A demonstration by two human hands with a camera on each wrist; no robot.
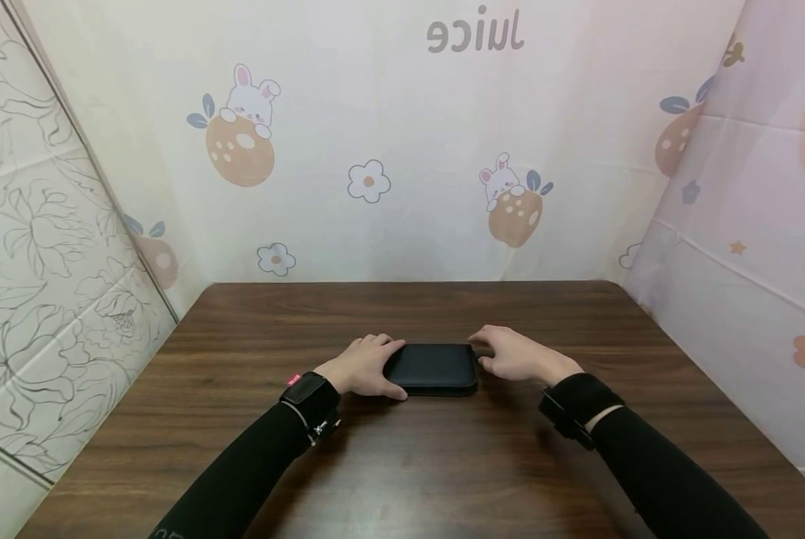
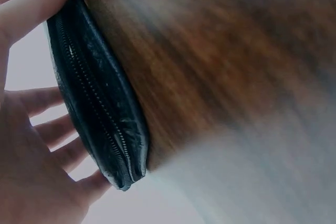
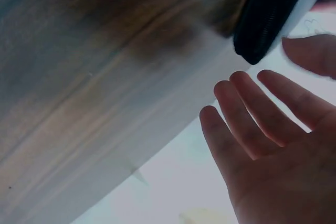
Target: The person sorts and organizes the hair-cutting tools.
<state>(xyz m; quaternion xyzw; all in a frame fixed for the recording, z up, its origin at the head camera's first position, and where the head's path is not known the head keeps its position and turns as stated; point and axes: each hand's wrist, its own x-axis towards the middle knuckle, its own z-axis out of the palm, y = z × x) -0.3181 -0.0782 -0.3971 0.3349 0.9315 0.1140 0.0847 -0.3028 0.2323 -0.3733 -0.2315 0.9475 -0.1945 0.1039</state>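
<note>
A black zip wallet (image 1: 431, 367) lies flat near the middle of the brown wooden table. My left hand (image 1: 368, 367) grips its left end, thumb along the near edge and fingers toward the far side. In the left wrist view, the zipper (image 2: 94, 93) runs along the side of the wallet, with the thumb of the left hand (image 2: 37, 145) at its upper part. Close to the wallet's right end is my right hand (image 1: 520, 355), holding nothing. The right wrist view has the fingers of the right hand (image 3: 278, 145) extended and apart from the wallet (image 3: 270, 14).
The wooden table (image 1: 294, 479) reaches back to a patterned curtain (image 1: 415, 112) with rabbits and fruit. Another curtain (image 1: 746, 217) hangs on the right, and a flower-patterned panel (image 1: 45, 247) stands at the left. Both wrists wear black bands.
</note>
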